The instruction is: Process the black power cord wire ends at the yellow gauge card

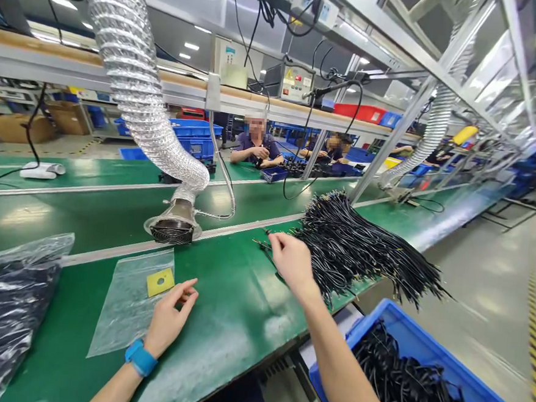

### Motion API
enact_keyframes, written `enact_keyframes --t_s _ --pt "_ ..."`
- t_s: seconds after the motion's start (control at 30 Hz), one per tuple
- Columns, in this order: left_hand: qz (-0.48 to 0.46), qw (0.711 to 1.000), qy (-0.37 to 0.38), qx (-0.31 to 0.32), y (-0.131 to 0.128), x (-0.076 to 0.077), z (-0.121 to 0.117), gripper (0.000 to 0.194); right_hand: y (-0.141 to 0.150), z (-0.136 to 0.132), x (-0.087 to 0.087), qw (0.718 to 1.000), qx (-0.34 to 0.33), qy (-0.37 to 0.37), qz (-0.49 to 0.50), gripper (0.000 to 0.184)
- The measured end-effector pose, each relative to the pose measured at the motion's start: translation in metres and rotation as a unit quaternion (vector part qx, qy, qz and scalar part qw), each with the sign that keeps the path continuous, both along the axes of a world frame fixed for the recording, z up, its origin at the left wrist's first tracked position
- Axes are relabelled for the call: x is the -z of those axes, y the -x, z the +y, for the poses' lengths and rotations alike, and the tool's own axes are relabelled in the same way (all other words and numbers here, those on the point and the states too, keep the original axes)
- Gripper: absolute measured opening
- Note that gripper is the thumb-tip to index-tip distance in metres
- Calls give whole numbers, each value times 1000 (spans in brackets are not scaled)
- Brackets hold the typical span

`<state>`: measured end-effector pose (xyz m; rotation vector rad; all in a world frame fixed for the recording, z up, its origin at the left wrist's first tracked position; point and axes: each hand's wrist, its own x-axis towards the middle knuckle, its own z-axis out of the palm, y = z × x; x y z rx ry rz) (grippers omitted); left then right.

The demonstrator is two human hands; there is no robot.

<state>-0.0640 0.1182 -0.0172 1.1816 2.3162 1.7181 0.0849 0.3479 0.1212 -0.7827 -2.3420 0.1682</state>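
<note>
My left hand (172,314), with a blue band on its wrist, hovers over the green bench with thumb and fingers apart and nothing between them. Just beyond it, a yellow square sponge with a round hole (153,285) lies on a flat clear plastic bag (120,307). My right hand (291,261) is closed in a pinch on a thin black cable (268,231), whose end pokes out past the fingertips; most of it is hidden. Beside that hand spreads a large pile of black cables (357,244) with bare, light-coloured tips.
A fume extraction hose (134,75) hangs down to a hood (175,222) at the bench's back rail. A blue bin (424,334) full of black cables stands low right. Another plastic bag of dark items (8,305) lies left. Several people sit across the line.
</note>
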Motion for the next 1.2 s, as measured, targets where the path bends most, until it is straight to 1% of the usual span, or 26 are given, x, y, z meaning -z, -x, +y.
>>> enact_keyframes --t_s 0.07,0.1,0.13,0.17,0.23,0.33,0.43,0.6,0.73,0.83,0.9,1.0,1.1,1.17,1.2 --pt "31 999 17 14 -2 2 1 37 -9 32 -22 993 100 -14 -68 40" --pt "44 999 24 19 -2 3 2 37 -10 48 -28 984 144 -15 -102 40" --pt "56 998 30 21 -2 4 3 38 -8 64 -30 975 180 -10 -131 39" --pt "67 997 34 22 -2 4 3 39 -6 79 -29 968 203 -2 -149 38" --pt "83 995 39 25 -1 6 4 41 0 103 -17 959 228 18 -168 33" --pt "95 994 36 24 3 9 4 42 0 121 13 954 235 36 -183 28" --pt "100 994 44 22 6 13 5 40 -16 120 40 957 231 18 -175 36" --pt "78 995 66 22 4 11 5 42 -56 108 72 963 220 -36 -155 51" --pt "70 995 62 27 2 8 4 44 -75 101 105 969 175 -84 -152 67" --pt "72 995 60 27 2 9 3 43 -82 103 124 971 149 -113 -147 70" --pt "73 995 59 29 2 8 3 42 -85 107 129 974 137 -117 -134 67" --pt "67 996 56 34 2 5 3 44 -88 110 126 983 114 -96 -107 65" --pt "52 996 60 39 1 2 0 46 -96 101 120 992 77 -74 -71 62" --pt "42 996 69 33 2 3 -3 46 -108 92 115 994 61 -71 -51 59" --pt "37 996 73 28 3 4 -4 46 -117 87 114 994 64 -72 -43 57"
